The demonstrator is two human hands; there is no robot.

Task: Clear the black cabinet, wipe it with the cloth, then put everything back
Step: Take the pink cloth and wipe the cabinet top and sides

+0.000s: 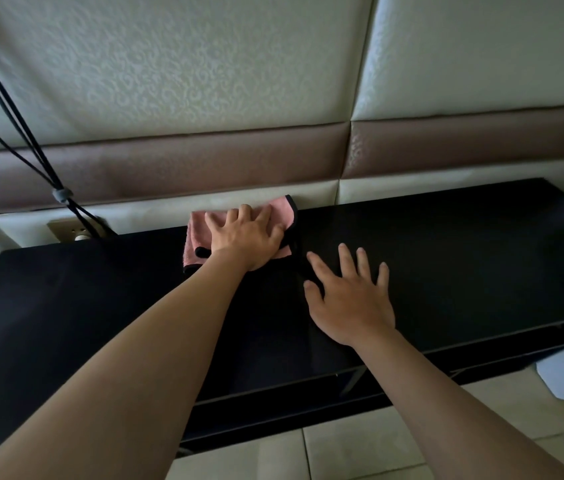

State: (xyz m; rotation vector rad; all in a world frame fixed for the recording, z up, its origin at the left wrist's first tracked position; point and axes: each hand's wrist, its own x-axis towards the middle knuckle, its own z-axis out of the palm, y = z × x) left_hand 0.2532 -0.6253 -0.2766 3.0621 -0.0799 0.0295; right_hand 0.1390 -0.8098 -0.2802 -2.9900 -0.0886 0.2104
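Pressing the cloth (pixel 200 226) flat at twelve o'clock, on the back edge of the black cabinet (pixel 464 254), the left hand (pixel 246 239) has its grip released, like the right hand (pixel 351 299) resting at four o'clock, so a hard push could drop the cloth behind.

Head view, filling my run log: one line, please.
step: wiping | left hand: pressing pink cloth | right hand: open over black cabinet

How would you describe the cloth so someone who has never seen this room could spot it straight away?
Find the long black cabinet standing against the padded wall. At its back edge, the cloth lies under the flat left hand. It is the only pink thing there, edged in black; the right hand beside it has no cloth under it.
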